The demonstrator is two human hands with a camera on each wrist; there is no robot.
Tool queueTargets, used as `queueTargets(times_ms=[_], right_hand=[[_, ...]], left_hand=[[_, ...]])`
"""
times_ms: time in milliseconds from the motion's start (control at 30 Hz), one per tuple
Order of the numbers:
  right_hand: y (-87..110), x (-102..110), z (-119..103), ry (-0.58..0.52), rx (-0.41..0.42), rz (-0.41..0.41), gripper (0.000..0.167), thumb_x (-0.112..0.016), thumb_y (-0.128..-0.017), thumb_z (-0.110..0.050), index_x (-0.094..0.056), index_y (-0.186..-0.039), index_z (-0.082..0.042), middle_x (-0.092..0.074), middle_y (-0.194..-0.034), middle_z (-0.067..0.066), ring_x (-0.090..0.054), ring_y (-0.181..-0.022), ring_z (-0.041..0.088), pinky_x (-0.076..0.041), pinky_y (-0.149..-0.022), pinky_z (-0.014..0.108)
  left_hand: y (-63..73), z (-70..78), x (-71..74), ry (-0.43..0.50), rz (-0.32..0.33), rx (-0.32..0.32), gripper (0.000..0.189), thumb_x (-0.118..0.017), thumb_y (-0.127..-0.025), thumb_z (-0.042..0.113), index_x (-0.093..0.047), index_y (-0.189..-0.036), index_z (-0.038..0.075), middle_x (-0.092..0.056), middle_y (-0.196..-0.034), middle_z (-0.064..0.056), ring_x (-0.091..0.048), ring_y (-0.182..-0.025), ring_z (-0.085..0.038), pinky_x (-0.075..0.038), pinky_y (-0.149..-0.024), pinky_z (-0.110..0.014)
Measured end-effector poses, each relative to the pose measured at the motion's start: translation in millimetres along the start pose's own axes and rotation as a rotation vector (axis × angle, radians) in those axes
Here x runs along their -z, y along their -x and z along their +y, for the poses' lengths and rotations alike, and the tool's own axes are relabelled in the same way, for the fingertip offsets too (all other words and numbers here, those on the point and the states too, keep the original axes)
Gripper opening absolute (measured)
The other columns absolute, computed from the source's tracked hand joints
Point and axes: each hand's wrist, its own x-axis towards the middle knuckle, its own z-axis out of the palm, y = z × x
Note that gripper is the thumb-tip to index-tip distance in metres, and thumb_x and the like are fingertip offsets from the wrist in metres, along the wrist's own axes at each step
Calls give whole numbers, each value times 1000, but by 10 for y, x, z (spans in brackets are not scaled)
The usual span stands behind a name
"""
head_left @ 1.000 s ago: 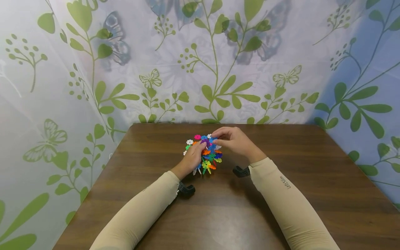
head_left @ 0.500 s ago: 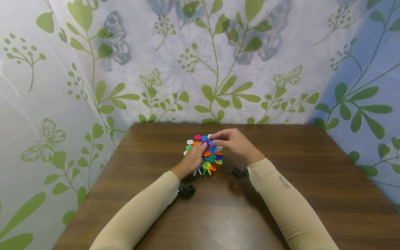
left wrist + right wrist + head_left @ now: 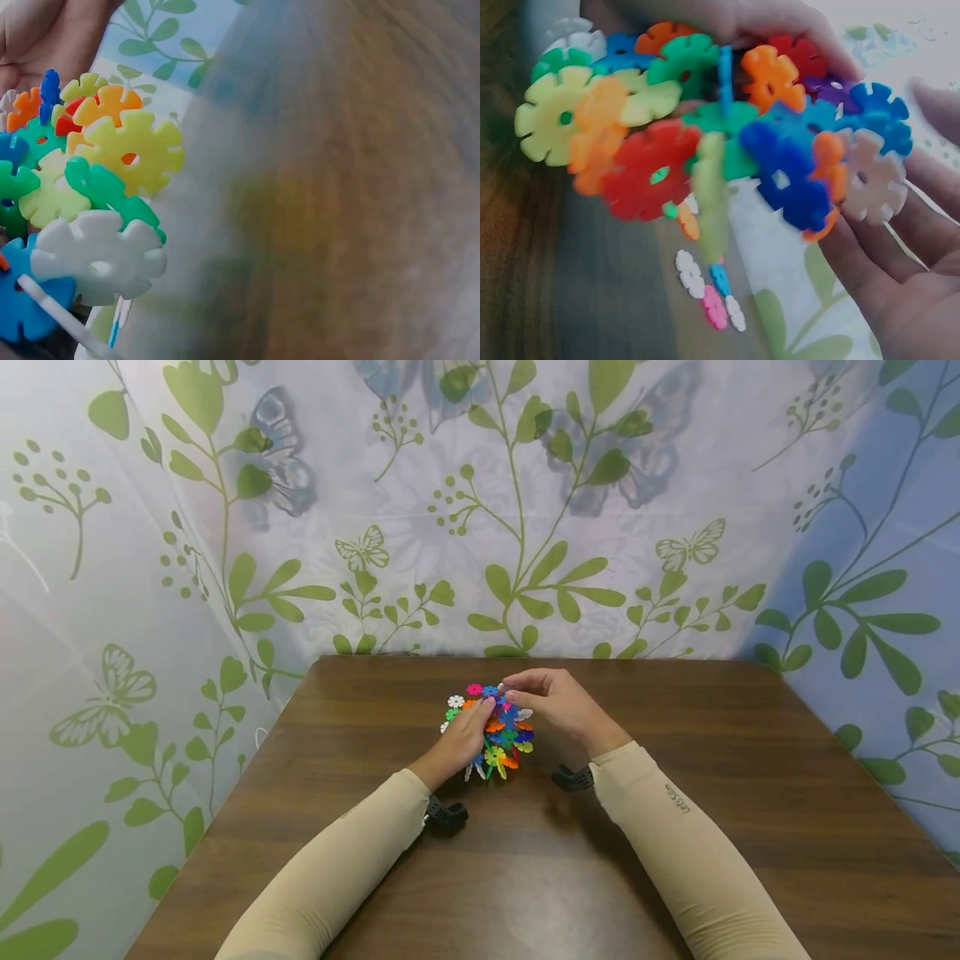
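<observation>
Many colourful flower-shaped plastic discs are joined into a cluster point(image 3: 498, 739), in the middle of the table. My left hand point(image 3: 465, 735) grips its left side, with the thumb on top. From the right, my right hand point(image 3: 562, 706) reaches over the top, thumb and index finger pinching at a disc on its upper edge. In the right wrist view, a blue disc point(image 3: 881, 116) and a pale disc point(image 3: 870, 176) sit beside the right hand's fingers. A yellow disc point(image 3: 135, 154) and a white disc point(image 3: 97, 255) stick out in the left wrist view.
Loose discs, such as a pink disc point(image 3: 475, 689) and a white disc point(image 3: 456, 701), lie on the brown wooden table point(image 3: 675, 827) behind the cluster. A leaf-patterned cloth point(image 3: 420, 568) hangs beyond the far edge. Black camera mounts point(image 3: 447, 815) hang under both wrists.
My right hand has shifted slightly left and down along the cluster's top. The left hand keeps its grip, almost unmoved.
</observation>
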Motion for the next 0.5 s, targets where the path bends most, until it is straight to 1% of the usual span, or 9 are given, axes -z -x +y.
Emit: queueTargets(times_ms=[67, 100, 167, 233, 267, 333, 433, 467, 500], right_hand=[[-22, -2, 34, -55, 2, 32, 38, -69, -105, -28, -70, -133, -3, -70, -130, 11, -66, -117, 29, -49, -105, 50], [-34, 0, 57, -82, 4, 52, 40, -66, -107, -28, -68, -135, 0, -69, -132, 13, -64, -120, 31, -47, -108, 52], [-64, 15, 131, -129, 5, 92, 43, -62, -109, -26, -64, -137, 6, -67, -134, 17, -61, -125, 38, -44, -110, 55], [-83, 40, 216, -123, -14, 126, 42, -61, -110, -25, -63, -136, 8, -66, -135, 20, -58, -126, 43, -43, -110, 56], [-92, 53, 270, -96, -33, 138, 42, -62, -109, -25, -64, -136, 7, -65, -136, 20, -58, -126, 45, -44, -109, 55], [-114, 74, 384, -25, -72, 137, 40, -64, -109, -25, -65, -136, 4, -65, -136, 19, -59, -126, 43, -46, -108, 54], [-162, 89, 545, 149, -99, 81, 38, -67, -107, -24, -66, -137, -1, -65, -137, 17, -60, -125, 38, -47, -106, 54], [-188, 87, 598, 208, -94, 53, 37, -67, -107, -23, -66, -137, -2, -65, -137, 17, -60, -125, 36, -47, -106, 53], [-211, 81, 638, 262, -85, 23, 37, -67, -107, -21, -66, -138, -2, -65, -137, 16, -60, -126, 35, -48, -106, 52]], left_hand=[[-14, -6, 17, 27, 38, 30, 54, -27, -117, 42, -63, -122, 1, -67, -111, -9, -65, -101, -24, -52, -98, -44], [-22, -13, 27, 32, 64, 45, 54, -28, -117, 42, -63, -122, 1, -67, -111, -9, -65, -102, -25, -51, -100, -45], [-38, -33, 48, 30, 123, 68, 53, -30, -117, 41, -63, -118, 0, -65, -108, -11, -62, -102, -27, -48, -102, -47], [-52, -64, 72, 47, 181, 87, 53, -31, -117, 41, -64, -116, -1, -64, -107, -12, -60, -103, -27, -46, -103, -47], [-57, -78, 83, 58, 206, 101, 54, -31, -117, 42, -64, -115, -1, -63, -107, -11, -59, -102, -27, -46, -102, -47], [-63, -101, 104, 120, 232, 121, 56, -30, -116, 45, -63, -114, -1, -62, -105, -12, -58, -99, -27, -48, -97, -44], [-75, -137, 125, 214, 247, 156, 61, -30, -115, 52, -61, -115, -1, -61, -97, -14, -58, -84, -26, -51, -81, -40], [-78, -147, 130, 232, 251, 169, 63, -31, -114, 55, -61, -116, 0, -60, -95, -14, -57, -80, -25, -51, -78, -38], [-79, -148, 133, 251, 249, 179, 64, -31, -113, 57, -60, -119, 0, -61, -95, -14, -58, -80, -25, -51, -78, -37]])
